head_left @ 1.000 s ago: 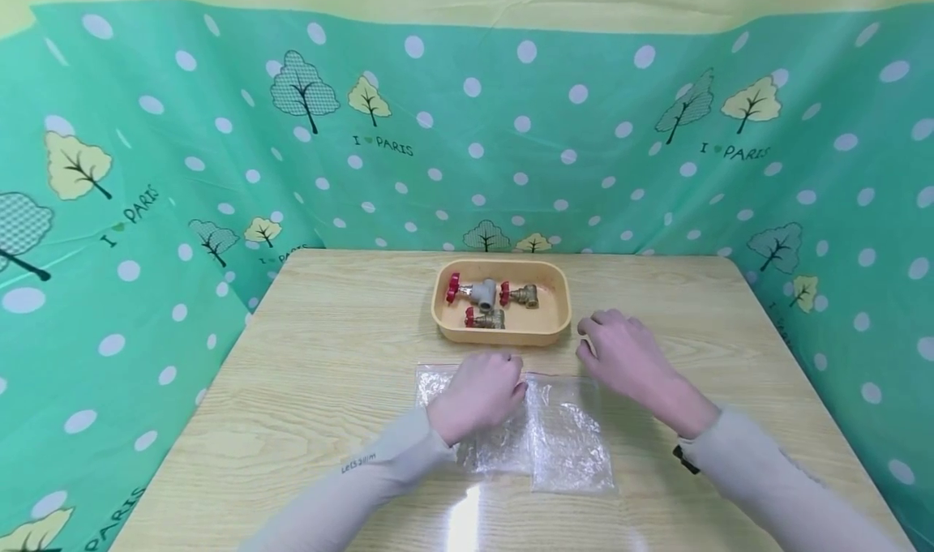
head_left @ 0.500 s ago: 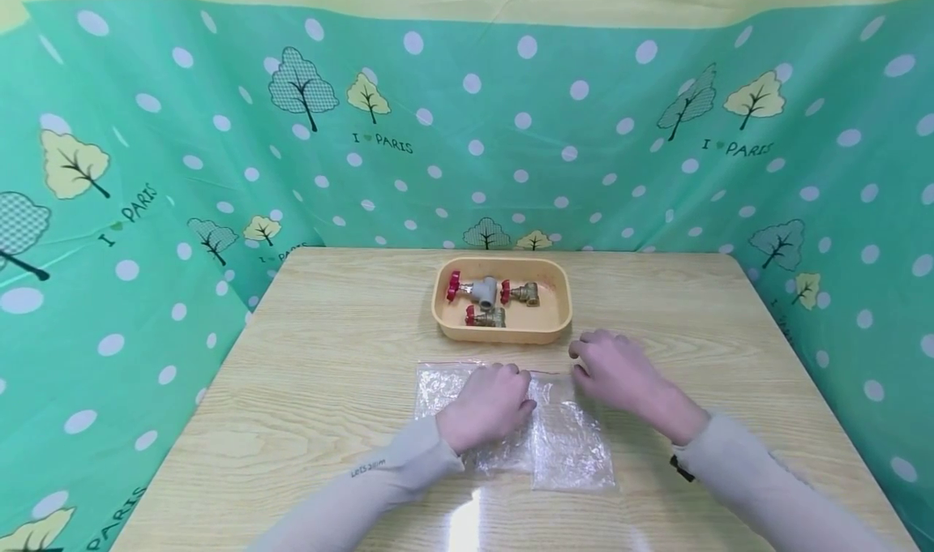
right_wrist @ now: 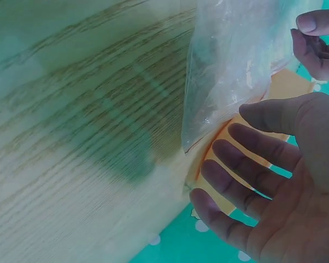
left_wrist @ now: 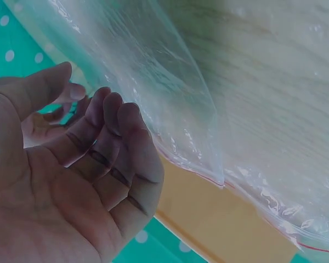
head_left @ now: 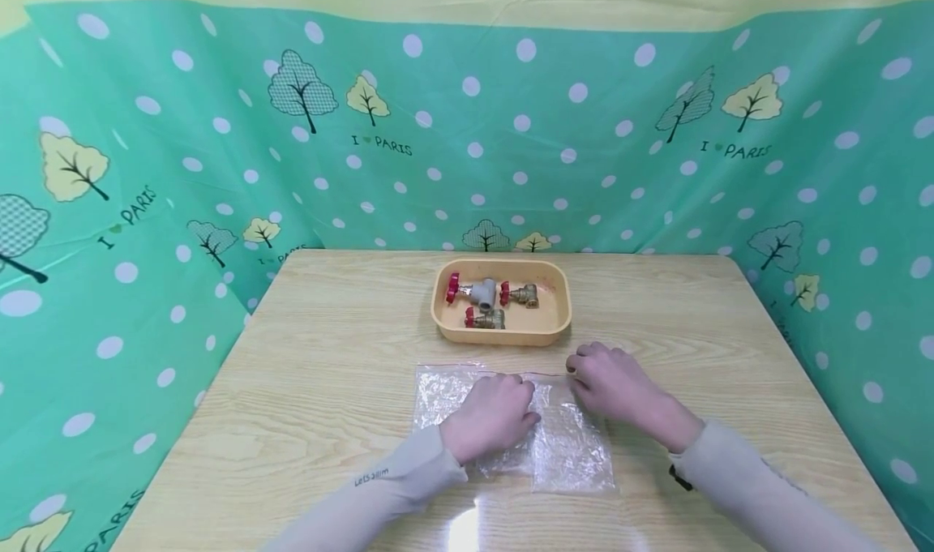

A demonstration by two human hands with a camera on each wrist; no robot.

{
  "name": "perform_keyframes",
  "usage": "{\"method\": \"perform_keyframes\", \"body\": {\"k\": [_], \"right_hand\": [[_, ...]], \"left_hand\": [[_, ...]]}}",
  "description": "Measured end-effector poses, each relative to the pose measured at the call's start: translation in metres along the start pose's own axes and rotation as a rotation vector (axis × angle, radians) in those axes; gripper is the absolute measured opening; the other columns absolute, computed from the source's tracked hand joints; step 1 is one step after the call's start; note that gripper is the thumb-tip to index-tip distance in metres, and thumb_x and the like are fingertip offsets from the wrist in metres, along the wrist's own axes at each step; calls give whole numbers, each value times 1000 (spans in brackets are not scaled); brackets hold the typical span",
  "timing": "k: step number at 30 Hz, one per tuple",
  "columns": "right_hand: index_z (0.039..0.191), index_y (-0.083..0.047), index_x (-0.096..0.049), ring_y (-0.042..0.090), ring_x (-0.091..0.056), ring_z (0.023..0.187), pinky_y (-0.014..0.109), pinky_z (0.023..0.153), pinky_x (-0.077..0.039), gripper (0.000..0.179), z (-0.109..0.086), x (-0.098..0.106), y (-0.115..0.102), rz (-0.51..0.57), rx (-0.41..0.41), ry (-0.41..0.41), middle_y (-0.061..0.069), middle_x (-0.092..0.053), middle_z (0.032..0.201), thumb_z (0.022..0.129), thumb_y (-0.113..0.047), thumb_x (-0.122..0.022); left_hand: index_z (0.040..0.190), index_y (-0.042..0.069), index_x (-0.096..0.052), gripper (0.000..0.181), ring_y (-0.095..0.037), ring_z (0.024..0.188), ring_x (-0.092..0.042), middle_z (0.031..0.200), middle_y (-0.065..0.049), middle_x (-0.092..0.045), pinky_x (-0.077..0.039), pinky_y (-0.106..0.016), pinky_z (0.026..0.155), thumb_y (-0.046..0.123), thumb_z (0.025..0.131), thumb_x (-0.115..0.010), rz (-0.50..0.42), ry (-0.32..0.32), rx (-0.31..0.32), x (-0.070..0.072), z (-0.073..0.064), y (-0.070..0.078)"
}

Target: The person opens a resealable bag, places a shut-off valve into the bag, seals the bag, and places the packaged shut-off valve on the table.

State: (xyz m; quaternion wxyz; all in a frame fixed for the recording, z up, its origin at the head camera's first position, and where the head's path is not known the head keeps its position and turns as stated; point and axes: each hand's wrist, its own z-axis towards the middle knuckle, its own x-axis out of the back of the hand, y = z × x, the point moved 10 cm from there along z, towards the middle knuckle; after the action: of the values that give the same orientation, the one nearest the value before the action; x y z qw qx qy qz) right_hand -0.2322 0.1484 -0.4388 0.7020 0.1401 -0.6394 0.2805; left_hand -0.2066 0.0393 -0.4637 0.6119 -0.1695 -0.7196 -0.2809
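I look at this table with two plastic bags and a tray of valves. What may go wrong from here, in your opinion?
The left bag and right bag meet or overlap, so moving one might drag the other. Both look thin, so the right grip, near the right bag's far corner, might crease it. The tray of valves sits just beyond both bags, so a forward reach might bump it.

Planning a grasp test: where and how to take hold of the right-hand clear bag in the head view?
I'd pinch the right-hand clear bag by its red-lined top edge, near the right corner, coming from the right, thumb and fingers on opposite faces. It lies thin and limp on the table, so an edge likely grips best; the right hand is beside that corner.
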Motion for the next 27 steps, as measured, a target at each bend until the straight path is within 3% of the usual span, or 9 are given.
{"method": "perform_keyframes", "body": {"k": [14,27], "right_hand": [[94,-11,-73,21,-61,81,42,68,-55,8,-1,-12,3,1,-17,-66,2,-67,90,89,-10,-80],[91,-11,-73,19,-57,79,39,65,-52,6,2,-17,3,8,-42,-104,0,-63,87,92,-11,-78]], "left_hand": [[89,13,-69,27,-13,64,-56,75,3,-60,-52,-27,56,38,97,-76,55,23,-27,-1,0,3],[84,15,-67,28,-9,59,-52,70,6,-56,-49,-25,53,38,95,-78,81,-3,-33,-1,-2,4]]}}
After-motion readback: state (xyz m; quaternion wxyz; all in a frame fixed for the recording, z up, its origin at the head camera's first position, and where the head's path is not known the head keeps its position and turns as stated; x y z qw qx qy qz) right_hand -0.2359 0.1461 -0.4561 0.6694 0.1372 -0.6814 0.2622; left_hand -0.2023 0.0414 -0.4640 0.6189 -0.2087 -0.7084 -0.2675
